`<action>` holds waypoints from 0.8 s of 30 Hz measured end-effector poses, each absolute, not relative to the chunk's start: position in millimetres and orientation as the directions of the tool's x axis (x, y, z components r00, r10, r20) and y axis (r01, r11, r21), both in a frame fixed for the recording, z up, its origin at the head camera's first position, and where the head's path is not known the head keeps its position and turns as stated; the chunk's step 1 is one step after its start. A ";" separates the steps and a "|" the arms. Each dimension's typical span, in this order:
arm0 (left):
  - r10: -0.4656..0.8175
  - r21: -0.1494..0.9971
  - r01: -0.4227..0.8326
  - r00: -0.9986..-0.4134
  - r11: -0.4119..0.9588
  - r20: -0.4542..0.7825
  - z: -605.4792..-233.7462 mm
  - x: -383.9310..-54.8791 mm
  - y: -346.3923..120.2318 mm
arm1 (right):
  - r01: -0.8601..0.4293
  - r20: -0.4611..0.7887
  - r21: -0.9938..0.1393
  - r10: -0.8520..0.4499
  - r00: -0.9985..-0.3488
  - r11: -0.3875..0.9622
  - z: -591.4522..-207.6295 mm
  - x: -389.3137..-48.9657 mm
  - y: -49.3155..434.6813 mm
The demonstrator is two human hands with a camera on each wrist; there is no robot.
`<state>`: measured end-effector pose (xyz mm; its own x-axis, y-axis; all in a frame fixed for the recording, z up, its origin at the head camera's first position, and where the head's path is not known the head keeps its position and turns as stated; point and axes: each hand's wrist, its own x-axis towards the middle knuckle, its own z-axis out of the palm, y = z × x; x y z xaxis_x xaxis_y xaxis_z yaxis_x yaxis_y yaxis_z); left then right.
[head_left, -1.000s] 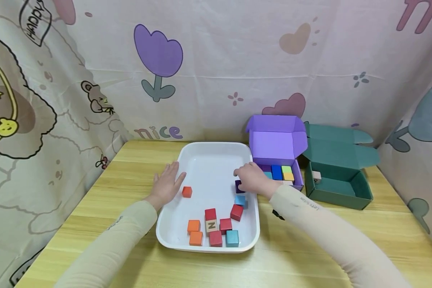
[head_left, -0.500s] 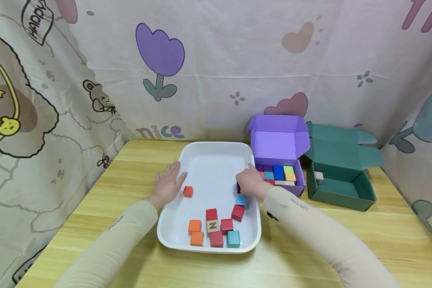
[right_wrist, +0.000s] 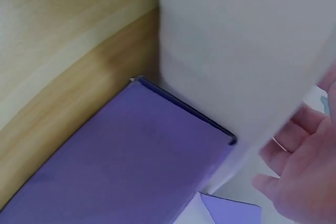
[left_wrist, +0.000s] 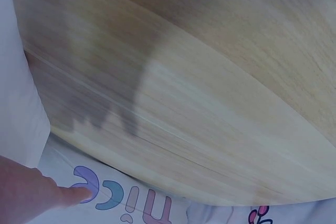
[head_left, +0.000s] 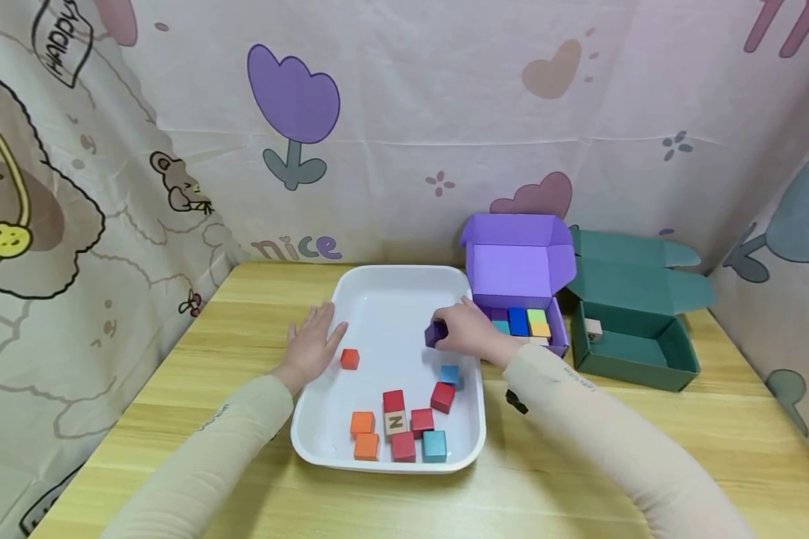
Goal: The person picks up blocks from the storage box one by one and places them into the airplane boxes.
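A white tray [head_left: 404, 288] lies on the wooden table. My left hand [head_left: 310, 346] rests on its left rim with straight fingers; only part of this hand [left_wrist: 31, 190] shows in the left wrist view. Over the right side of the tray my right hand [head_left: 470, 331] pinches a dark purple cube [head_left: 434, 334]. In the right wrist view the curled fingers of the right hand [right_wrist: 304, 166] appear beyond the tray wall, and the cube is hidden. Below that hand lie a blue cube [head_left: 449, 375] and a red cube [head_left: 443, 397]. An orange-red cube [head_left: 350, 359] sits near the left hand.
Toward the tray's front are orange cubes [head_left: 362, 424], more red cubes [head_left: 403, 447], a teal cube [head_left: 434, 446] and a wooden cube marked N [head_left: 395, 423]. An open purple box [head_left: 559, 329] of colored blocks stands right, beside a green box [head_left: 637, 374] holding one wooden cube [head_left: 592, 330].
My right hand has taken the dark purple cube from its place behind the blue cube and moved it slightly up and left. The left hand stays on the rim.
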<state>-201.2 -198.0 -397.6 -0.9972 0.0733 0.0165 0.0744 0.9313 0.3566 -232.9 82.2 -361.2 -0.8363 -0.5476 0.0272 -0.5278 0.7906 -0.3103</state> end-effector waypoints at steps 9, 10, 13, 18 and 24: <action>0.075 0.354 0.077 -0.997 0.932 0.020 -396.0 -199.8 -197.0 | -0.457 0.023 -0.507 -0.518 -0.855 0.731 -348.7 -228.4 92.2; 0.075 0.352 0.077 -0.997 0.933 0.021 -396.4 -199.9 -197.4 | -0.447 0.021 -0.533 -0.516 -0.856 0.719 -348.1 -228.2 93.9; 0.075 0.349 0.077 -0.997 0.934 0.019 -397.2 -200.1 -198.2 | -0.411 0.011 -0.609 -0.511 -0.860 0.679 -346.8 -228.8 99.0; 0.079 0.376 0.081 -0.997 0.923 0.020 -395.1 -198.6 -197.2 | -0.383 0.030 -0.674 -0.495 -0.868 0.632 -344.2 -230.9 108.0; 0.079 0.390 0.084 -0.996 0.917 0.030 -392.5 -196.5 -195.6 | -0.374 0.057 -0.715 -0.484 -0.873 0.591 -341.7 -232.0 121.3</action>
<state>-196.5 -195.6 -392.5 -0.9964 0.0788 0.0304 0.0844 0.9170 0.3899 -232.0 121.3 -341.7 -0.8733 -0.4838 0.0568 -0.3739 0.5910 -0.7147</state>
